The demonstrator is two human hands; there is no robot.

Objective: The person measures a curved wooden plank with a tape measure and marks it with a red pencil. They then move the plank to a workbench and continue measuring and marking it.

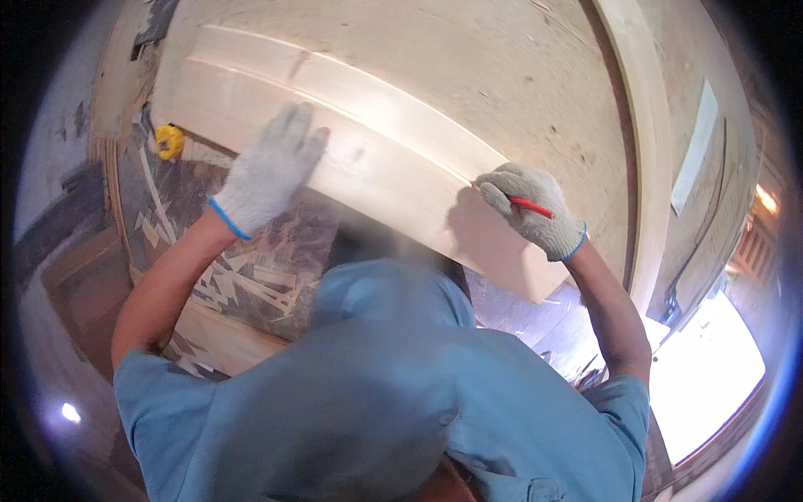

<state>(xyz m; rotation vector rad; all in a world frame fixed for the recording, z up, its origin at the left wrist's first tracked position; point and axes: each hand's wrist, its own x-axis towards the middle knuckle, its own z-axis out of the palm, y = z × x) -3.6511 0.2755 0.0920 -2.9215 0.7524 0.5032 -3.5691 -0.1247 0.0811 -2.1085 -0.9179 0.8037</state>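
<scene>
A long pale wooden board [376, 171] lies across the work table in front of me, slanting from far left to near right. My left hand [276, 159], in a white knit glove with a blue cuff, rests flat on it with fingers stretched out. In my gloved right hand [527, 205] is a red pencil [531, 206], its tip at the lit strip's lower edge on the right part of the board. A narrower strip [360, 92] runs along the board's far side; whether it is a separate piece I cannot tell.
Beyond the board spreads a wide wooden table top [502, 67]. A long wooden rail [648, 151] runs down its right side. Left of my left hand is a yellow tape measure [169, 142]. Wood offcuts [242, 280] litter the floor below, and a bright opening [707, 376] shows at right.
</scene>
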